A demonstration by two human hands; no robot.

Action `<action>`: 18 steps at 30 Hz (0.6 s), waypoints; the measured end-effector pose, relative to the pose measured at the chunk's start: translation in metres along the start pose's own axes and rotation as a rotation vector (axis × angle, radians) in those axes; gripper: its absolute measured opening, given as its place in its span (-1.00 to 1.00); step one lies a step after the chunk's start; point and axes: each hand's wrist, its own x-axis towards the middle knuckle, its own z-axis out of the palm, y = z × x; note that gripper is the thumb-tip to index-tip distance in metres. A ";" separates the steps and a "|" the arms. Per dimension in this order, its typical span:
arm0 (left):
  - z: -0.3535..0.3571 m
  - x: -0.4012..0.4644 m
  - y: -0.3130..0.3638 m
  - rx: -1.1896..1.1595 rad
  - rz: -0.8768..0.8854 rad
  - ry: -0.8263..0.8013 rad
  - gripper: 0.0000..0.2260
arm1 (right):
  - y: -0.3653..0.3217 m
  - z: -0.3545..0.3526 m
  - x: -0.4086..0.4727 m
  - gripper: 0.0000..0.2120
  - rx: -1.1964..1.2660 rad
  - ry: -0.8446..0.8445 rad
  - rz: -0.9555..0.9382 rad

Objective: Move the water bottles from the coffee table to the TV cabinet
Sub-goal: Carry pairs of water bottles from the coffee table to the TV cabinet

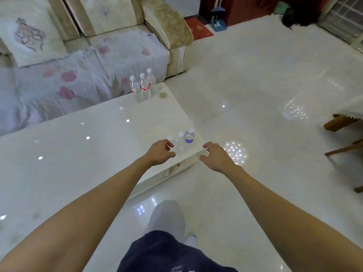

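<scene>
Left hand (160, 152), right hand (213, 157) both spread empty beside upright near bottles (189, 138), caps up.

Cream sofa (167, 26) with floral throw (78, 79), red mat (198, 29), wooden chair legs (341, 122), glossy white floor (255, 75)

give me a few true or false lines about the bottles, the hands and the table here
1. Two groups of bottles stand on the coffee table. True: a near group and a far group.
2. The left hand grips a bottle. False: it is open beside the near group, holding nothing.
3. The right hand is open and empty. True.
4. The far group lies on its side. False: those bottles stand upright.
5. One near bottle has a purple label. True.
6. The near group sits mid-table. False: it stands by the table's near corner.
</scene>
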 end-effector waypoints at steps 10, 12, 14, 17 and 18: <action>0.015 0.184 0.025 -0.138 -0.210 -0.062 -0.44 | 0.004 -0.013 0.195 -0.38 -0.202 -0.194 -0.100; 0.019 0.215 0.027 -0.136 -0.258 -0.050 -0.42 | 0.004 -0.011 0.226 -0.38 -0.241 -0.265 -0.122; 0.025 0.240 0.026 -0.096 -0.297 -0.038 -0.41 | 0.003 -0.008 0.255 -0.37 -0.260 -0.326 -0.143; 0.045 0.267 0.019 0.047 -0.339 -0.069 -0.41 | 0.004 0.006 0.288 -0.36 -0.289 -0.406 -0.164; 0.054 0.273 0.015 0.080 -0.352 -0.078 -0.41 | 0.005 0.013 0.296 -0.36 -0.313 -0.428 -0.174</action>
